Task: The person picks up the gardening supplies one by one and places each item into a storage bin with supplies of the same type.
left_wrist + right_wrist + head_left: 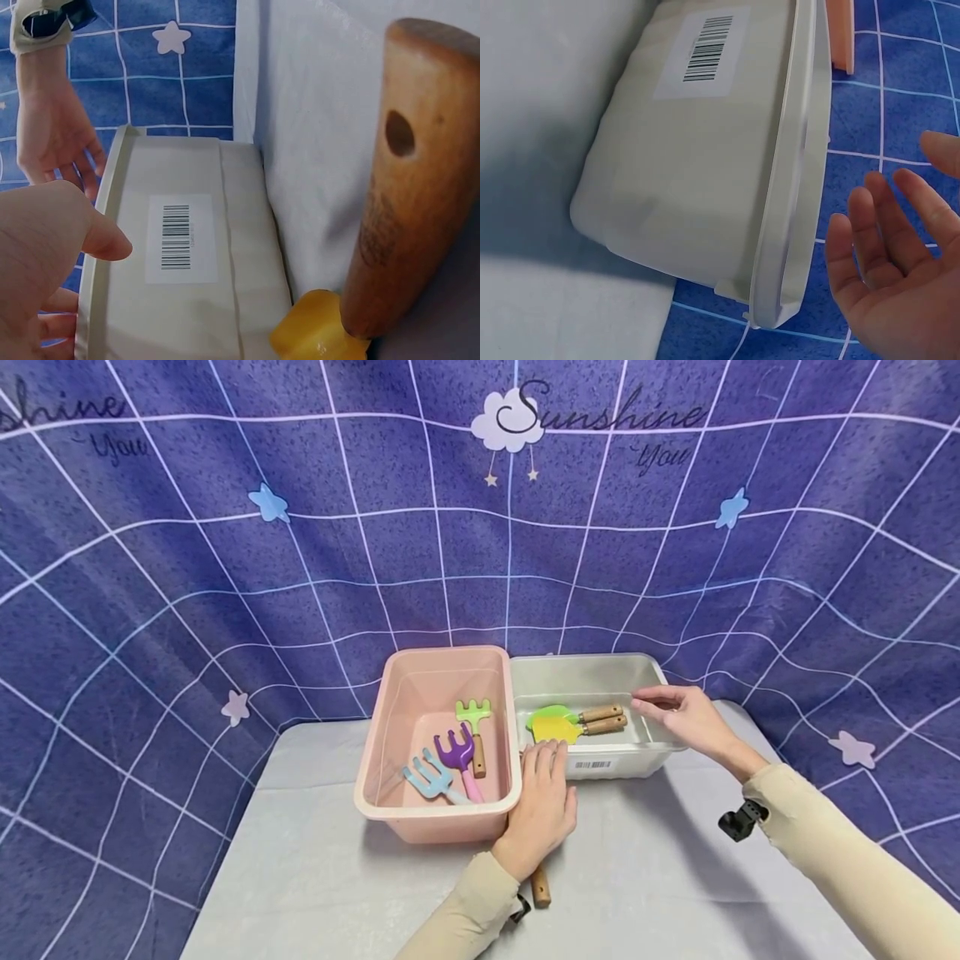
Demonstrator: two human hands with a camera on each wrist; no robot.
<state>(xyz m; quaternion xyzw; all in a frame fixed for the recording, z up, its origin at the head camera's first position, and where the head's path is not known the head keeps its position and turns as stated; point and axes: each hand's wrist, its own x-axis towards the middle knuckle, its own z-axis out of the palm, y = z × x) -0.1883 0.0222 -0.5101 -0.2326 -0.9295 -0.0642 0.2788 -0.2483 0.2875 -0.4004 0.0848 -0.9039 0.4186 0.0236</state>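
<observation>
My left hand [542,802] rests with extended fingers where the rims of the pink bin [416,814] and the white bin [637,764] meet. Above the white bin's right end hovers my right hand [686,718], fingers loosely bent and holding nothing; the right wrist view shows the hand [900,262] apart from the rim. A green trowel [551,714] and a yellow trowel [557,729], both wooden-handled, lie inside the white bin. The pink bin holds a green rake [474,714], a purple rake [457,752] and a light blue rake [431,777].
On the table below my left wrist lies another tool with a wooden handle [540,887]; its yellow part [319,330] shows in the left wrist view. A barcode label [178,238] is on the white bin's front. Blue patterned cloth [480,552] hangs behind the bins.
</observation>
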